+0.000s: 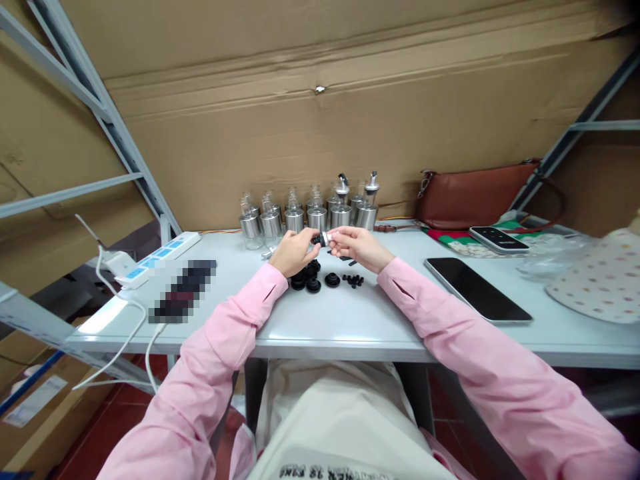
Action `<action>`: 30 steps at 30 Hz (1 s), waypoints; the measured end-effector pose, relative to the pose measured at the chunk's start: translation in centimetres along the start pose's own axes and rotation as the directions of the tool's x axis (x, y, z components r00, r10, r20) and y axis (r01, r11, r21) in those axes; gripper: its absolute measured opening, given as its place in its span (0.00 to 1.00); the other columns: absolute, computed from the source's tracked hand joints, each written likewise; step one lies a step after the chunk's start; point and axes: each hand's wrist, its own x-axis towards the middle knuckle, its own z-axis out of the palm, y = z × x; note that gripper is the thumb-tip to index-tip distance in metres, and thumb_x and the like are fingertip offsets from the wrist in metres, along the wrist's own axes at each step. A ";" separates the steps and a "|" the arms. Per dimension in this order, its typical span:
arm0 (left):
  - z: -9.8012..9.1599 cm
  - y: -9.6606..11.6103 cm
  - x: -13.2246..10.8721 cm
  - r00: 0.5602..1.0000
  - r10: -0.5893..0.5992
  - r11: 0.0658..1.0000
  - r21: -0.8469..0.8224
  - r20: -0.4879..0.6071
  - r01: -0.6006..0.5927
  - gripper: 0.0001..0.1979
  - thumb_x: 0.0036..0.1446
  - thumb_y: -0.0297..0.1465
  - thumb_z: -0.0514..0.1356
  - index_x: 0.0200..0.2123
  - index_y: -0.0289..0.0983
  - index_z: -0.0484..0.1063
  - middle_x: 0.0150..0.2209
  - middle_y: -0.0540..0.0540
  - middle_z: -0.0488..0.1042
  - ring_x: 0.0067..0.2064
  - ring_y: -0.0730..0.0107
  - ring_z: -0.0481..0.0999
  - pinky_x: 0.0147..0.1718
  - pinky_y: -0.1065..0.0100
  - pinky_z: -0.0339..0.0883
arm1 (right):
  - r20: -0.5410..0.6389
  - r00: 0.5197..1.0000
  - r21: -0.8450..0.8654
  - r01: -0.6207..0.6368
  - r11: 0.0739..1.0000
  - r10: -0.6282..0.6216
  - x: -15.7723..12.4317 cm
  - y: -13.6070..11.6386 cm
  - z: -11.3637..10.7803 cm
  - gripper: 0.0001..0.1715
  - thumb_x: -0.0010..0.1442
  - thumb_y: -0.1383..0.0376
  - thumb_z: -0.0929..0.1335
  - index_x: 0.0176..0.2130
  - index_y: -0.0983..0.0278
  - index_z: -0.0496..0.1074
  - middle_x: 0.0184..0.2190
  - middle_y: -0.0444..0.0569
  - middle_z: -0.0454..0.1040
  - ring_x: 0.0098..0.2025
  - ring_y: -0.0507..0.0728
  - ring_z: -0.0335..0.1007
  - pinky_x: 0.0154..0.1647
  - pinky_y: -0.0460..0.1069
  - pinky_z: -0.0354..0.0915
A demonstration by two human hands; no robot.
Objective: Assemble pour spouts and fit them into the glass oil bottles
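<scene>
Over the middle of the table, my left hand [294,252] pinches the black ribbed end of a small bottle pourer [323,239]. The fingers of my right hand [361,245] are closed on its silvery end, so the piece lies sideways between both hands. Below my left hand sit several black rubber stoppers [313,285], partly covered by it. A single stopper [332,280] lies apart to their right, beside a cluster of tiny black caps [354,281]. Metal spout parts [269,253] show just left of my left hand.
Glass bottles with steel sleeves [317,219] stand in rows at the back; two carry pourers [371,183]. To the right lie a phone [475,290], a brown bag [465,197] and a dotted cloth item [600,280]. A power strip [163,257] and white cable are at left.
</scene>
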 end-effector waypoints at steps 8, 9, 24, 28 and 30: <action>0.4 -0.3 0.0 0.999 0.034 0.995 0.092 -0.030 -0.031 0.13 0.63 0.31 0.43 0.46 0.34 0.61 0.45 0.42 0.71 0.42 0.67 0.71 0.44 0.63 0.54 | 0.040 0.992 -0.021 -0.118 0.993 0.119 0.0 0.0 0.2 0.15 0.49 0.57 0.71 0.27 0.67 0.68 0.24 0.48 0.74 0.25 0.49 0.70 0.28 0.44 0.67; 0.4 -0.2 0.0 0.999 0.028 0.995 0.096 -0.031 -0.025 0.13 0.63 0.31 0.43 0.46 0.34 0.61 0.45 0.42 0.71 0.42 0.67 0.71 0.45 0.63 0.54 | 0.039 0.995 -0.023 -0.094 0.995 0.095 0.0 0.1 0.2 0.15 0.48 0.57 0.71 0.27 0.66 0.67 0.22 0.46 0.73 0.23 0.48 0.69 0.27 0.44 0.65; 0.1 0.0 0.1 0.996 -0.055 0.996 -0.080 -0.072 0.049 0.12 0.63 0.33 0.44 0.42 0.36 0.63 0.41 0.45 0.72 0.41 0.67 0.71 0.46 0.62 0.56 | 0.002 0.983 -0.133 0.181 0.975 -0.182 0.3 0.4 0.3 0.19 0.43 0.54 0.73 0.30 0.65 0.69 0.22 0.43 0.72 0.25 0.49 0.67 0.32 0.47 0.64; 0.2 0.0 0.1 0.997 0.000 0.992 -0.128 -0.078 -0.010 0.11 0.62 0.32 0.46 0.43 0.36 0.63 0.40 0.44 0.70 0.41 0.67 0.71 0.40 0.67 0.61 | 0.031 0.983 -0.156 0.184 0.970 -0.182 0.2 0.0 0.1 0.19 0.43 0.54 0.72 0.29 0.65 0.68 0.20 0.41 0.70 0.21 0.48 0.64 0.27 0.47 0.63; 0.1 0.0 0.0 0.995 0.016 0.992 -0.125 -0.095 -0.028 0.10 0.62 0.32 0.47 0.43 0.36 0.63 0.39 0.45 0.70 0.39 0.68 0.71 0.39 0.68 0.61 | 0.044 0.985 -0.176 0.175 0.969 -0.170 0.3 0.1 0.1 0.19 0.44 0.53 0.71 0.29 0.65 0.68 0.20 0.41 0.69 0.20 0.49 0.64 0.26 0.47 0.63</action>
